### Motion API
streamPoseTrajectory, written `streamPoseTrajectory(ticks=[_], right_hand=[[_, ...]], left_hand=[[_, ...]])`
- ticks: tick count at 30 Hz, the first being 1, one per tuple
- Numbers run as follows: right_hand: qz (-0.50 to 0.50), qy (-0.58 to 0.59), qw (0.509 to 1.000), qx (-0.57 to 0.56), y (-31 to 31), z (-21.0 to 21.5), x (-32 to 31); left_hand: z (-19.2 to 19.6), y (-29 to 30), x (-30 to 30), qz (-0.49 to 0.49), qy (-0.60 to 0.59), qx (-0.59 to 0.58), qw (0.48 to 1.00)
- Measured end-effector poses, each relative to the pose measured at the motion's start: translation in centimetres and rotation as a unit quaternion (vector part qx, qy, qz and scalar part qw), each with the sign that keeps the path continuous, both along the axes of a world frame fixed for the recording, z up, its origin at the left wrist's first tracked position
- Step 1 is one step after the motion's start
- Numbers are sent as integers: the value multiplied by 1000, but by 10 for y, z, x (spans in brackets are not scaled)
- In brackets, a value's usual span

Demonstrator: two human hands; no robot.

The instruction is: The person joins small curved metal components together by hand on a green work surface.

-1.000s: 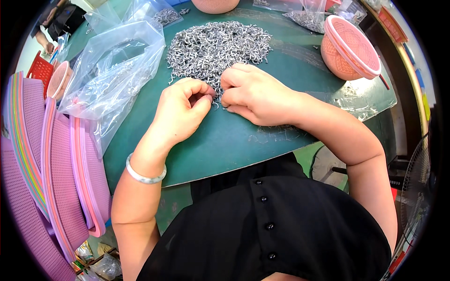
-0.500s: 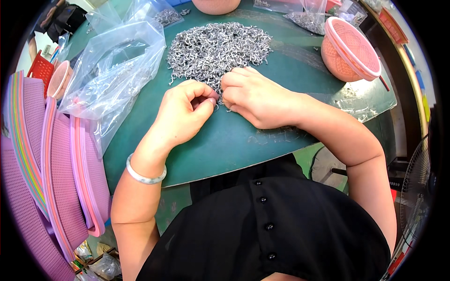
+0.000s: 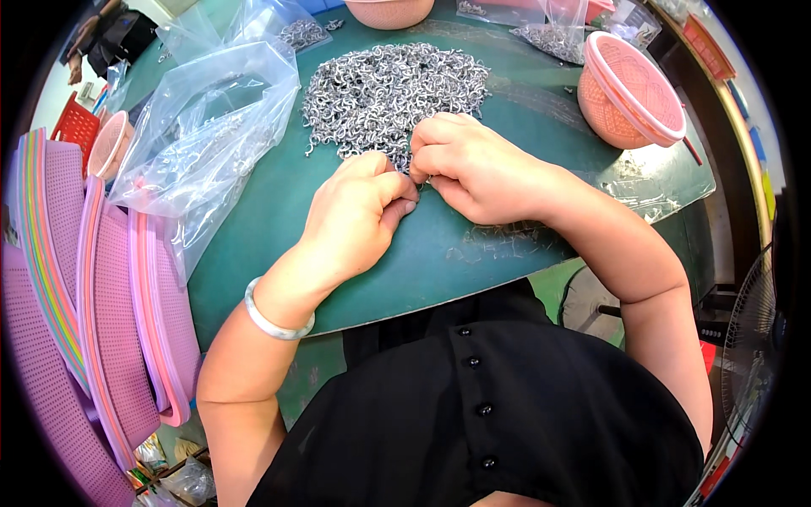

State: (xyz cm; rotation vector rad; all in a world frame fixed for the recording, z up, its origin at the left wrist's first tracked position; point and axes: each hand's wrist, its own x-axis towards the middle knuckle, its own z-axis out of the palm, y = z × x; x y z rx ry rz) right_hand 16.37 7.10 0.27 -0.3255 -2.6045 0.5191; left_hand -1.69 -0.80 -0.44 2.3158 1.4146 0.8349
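Observation:
A heap of small silver metal hooks [image 3: 393,93] lies on the dark green table [image 3: 422,253]. My left hand [image 3: 359,211] rests at the heap's near edge with its fingers curled in; a pale bangle circles that wrist. My right hand [image 3: 469,165] sits right beside it, fingertips pinched together on a small metal hook at the heap's edge. The two hands touch at the fingertips. What lies inside the left hand's curled fingers is hidden.
A clear plastic bag [image 3: 207,139] with more hooks lies left of the heap. A pink mesh basket [image 3: 634,93] stands at the right, another at the far edge [image 3: 389,10]. Stacked pink and purple baskets [image 3: 93,287] fill the left side. A fan [image 3: 760,338] stands at the right.
Both hands stay at the heap's near edge; the fingers have shifted slightly as they work the small pieces.

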Motion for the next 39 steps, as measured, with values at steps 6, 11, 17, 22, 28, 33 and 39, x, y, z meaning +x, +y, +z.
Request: streamPoseTrajectory(ticks=[6, 11, 17, 22, 28, 33, 39], right_hand=[[22, 74, 997, -9, 2, 3, 2], [-3, 128, 992, 7, -1, 7, 0], [-9, 170, 985, -12, -1, 10, 0], [0, 181, 982, -52, 1, 9, 0], [0, 181, 977, -111, 0, 10, -1], [8, 189, 973, -135, 0, 8, -2], [4, 186, 975, -120, 0, 8, -1]], left_hand=[[2, 2, -1, 29, -84, -39, 995], [10, 2, -1, 70, -409, -264, 871], [16, 0, 2, 66, -522, -301, 796], [16, 0, -2, 60, -532, -315, 784], [19, 0, -1, 48, -523, -347, 777], [20, -2, 1, 53, -528, -354, 770], [19, -2, 2, 53, -542, -361, 757]])
